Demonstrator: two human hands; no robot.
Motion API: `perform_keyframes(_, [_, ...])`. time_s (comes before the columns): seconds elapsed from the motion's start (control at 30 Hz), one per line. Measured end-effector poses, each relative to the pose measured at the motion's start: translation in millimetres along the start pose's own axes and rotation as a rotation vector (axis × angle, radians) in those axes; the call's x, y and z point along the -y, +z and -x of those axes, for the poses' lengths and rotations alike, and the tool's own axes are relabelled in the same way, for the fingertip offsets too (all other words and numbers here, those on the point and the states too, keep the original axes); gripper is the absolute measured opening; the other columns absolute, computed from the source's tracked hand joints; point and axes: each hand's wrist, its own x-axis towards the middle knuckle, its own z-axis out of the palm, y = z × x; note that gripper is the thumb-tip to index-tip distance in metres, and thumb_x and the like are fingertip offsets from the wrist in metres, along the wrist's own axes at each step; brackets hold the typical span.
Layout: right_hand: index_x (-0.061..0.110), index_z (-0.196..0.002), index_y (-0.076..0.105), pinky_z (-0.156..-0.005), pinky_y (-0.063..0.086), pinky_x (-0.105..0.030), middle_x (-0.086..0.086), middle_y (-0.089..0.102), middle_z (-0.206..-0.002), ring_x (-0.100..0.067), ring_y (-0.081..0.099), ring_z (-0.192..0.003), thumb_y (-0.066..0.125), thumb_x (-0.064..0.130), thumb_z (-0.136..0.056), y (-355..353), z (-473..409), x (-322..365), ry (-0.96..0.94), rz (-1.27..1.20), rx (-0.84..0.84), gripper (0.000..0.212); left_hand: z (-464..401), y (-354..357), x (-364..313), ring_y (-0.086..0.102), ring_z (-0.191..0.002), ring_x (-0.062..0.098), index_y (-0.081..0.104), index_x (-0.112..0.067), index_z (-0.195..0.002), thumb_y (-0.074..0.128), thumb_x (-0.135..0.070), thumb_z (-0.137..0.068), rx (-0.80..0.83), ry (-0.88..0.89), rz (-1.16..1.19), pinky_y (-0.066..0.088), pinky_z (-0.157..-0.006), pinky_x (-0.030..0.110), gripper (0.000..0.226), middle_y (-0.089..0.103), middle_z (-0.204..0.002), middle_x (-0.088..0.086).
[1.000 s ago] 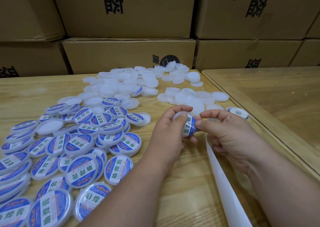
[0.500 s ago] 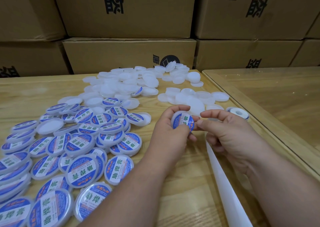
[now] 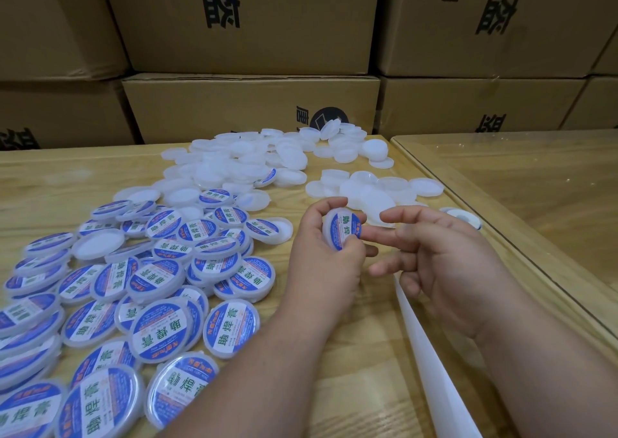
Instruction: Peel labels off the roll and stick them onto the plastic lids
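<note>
Left hand (image 3: 321,253) grips labelled lid (image 3: 342,230); right hand (image 3: 444,260) loose beside.

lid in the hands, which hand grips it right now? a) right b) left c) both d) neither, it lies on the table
b: the left hand curls its fingers and thumb round the labelled lid, while the right hand is beside it with its fingers spread and nothing in them.
</note>
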Motion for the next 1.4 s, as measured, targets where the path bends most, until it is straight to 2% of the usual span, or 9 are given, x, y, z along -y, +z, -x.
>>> perform_keyframes(0.23, [0.011, -0.091, 0.064, -0.034, 0.032, -0.023, -0.003, 0.081, -0.095, -0.026, 0.069, -0.050, 0.042, -0.009, -0.096, 8, 6, -2, -0.119, 0.141, -0.037, 0.029, -1, 1, 2, 0.076, -0.075, 0.019, 0.056, -0.040, -0.107, 0.055, 0.003, -0.092, -0.043, 0.018, -0.031, 0.059, -0.060, 0.034, 0.045, 0.074, -0.103, -0.010])
perform_keyframes(0.47, [0.015, -0.082, 0.069, -0.055, 0.049, -0.013, 0.003, 0.077, -0.080, -0.014, 0.071, -0.051, 0.046, -0.013, -0.091, 13, 10, -14, -0.348, 0.387, -0.068, 0.037, -3, 0, 3, 0.075, -0.068, 0.017, 0.059, -0.038, -0.108, 0.062, -0.002, -0.093, -0.055, 0.012, -0.036, 0.054, -0.056, 0.024, 0.039, 0.075, -0.102, -0.010])
perform_keyframes(0.67, [0.019, -0.079, 0.069, -0.056, 0.050, -0.013, -0.001, 0.076, -0.080, -0.017, 0.072, -0.053, 0.048, -0.010, -0.089, 12, 9, -15, -0.394, 0.394, -0.120, 0.037, -2, 1, 3, 0.074, -0.068, 0.020, 0.064, -0.029, -0.108, 0.065, -0.007, -0.095, -0.041, -0.017, -0.030, 0.059, -0.063, 0.031, 0.026, 0.076, -0.102, -0.008])
perform_keyframes(0.83, [0.022, -0.080, 0.071, -0.051, 0.045, -0.011, 0.004, 0.076, -0.074, -0.011, 0.069, -0.052, 0.051, -0.007, -0.088, 9, 10, -13, -0.434, 0.433, -0.191, 0.036, -5, -2, 4, 0.074, -0.063, 0.017, 0.064, -0.028, -0.103, 0.075, -0.017, -0.090, -0.079, -0.029, -0.047, 0.055, -0.056, 0.023, 0.020, 0.077, -0.096, -0.011])
perform_keyframes(0.93, [0.014, -0.082, 0.073, -0.042, 0.036, -0.007, 0.008, 0.074, -0.068, -0.001, 0.056, -0.040, 0.050, -0.009, -0.087, 8, 11, -11, -0.456, 0.398, -0.243, 0.034, -4, -2, 0, 0.076, -0.065, 0.018, 0.069, -0.029, -0.097, 0.075, -0.034, -0.090, -0.111, -0.070, -0.062, 0.047, -0.049, 0.022, 0.010, 0.078, -0.088, -0.010])
perform_keyframes(1.03, [0.015, -0.080, 0.075, -0.042, 0.035, -0.008, 0.004, 0.070, -0.060, -0.001, 0.053, -0.040, 0.049, -0.009, -0.085, 6, 10, -11, -0.464, 0.379, -0.294, 0.037, -4, -4, -6, 0.071, -0.053, 0.018, 0.068, -0.017, -0.105, 0.046, -0.054, -0.102, -0.112, -0.158, 0.014, 0.046, -0.042, 0.022, 0.043, 0.079, -0.080, 0.001])
perform_keyframes(1.13, [0.020, -0.073, 0.074, -0.041, 0.037, -0.011, 0.001, 0.069, -0.059, -0.003, 0.052, -0.041, 0.048, -0.005, -0.084, 4, 9, -11, -0.465, 0.364, -0.343, 0.037, -6, -6, -4, 0.051, -0.037, 0.015, 0.065, -0.009, -0.100, 0.031, -0.061, -0.104, -0.181, -0.171, 0.023, 0.041, -0.037, 0.022, 0.063, 0.071, -0.060, 0.007])
perform_keyframes(1.3, [0.022, -0.069, 0.065, -0.040, 0.030, -0.021, -0.006, 0.055, -0.055, -0.014, 0.037, -0.045, 0.045, 0.015, -0.072, 3, 7, -10, -0.476, 0.305, -0.407, 0.021, -12, -6, 0, 0.053, -0.050, 0.010, 0.066, -0.015, -0.097, 0.042, -0.046, -0.107, -0.275, -0.149, 0.154, 0.044, -0.046, 0.021, 0.040, 0.073, -0.071, 0.001])
perform_keyframes(1.4, [0.022, -0.070, 0.066, -0.039, 0.027, -0.022, 0.001, 0.042, -0.052, -0.011, 0.032, -0.045, 0.046, 0.017, -0.073, -1, 5, -9, -0.466, 0.297, -0.443, 0.021, -17, -9, 0, 0.059, -0.064, 0.004, 0.080, -0.026, -0.077, 0.056, -0.027, -0.104, -0.316, -0.192, 0.267, 0.048, -0.059, 0.023, 0.036, 0.077, -0.083, -0.010])
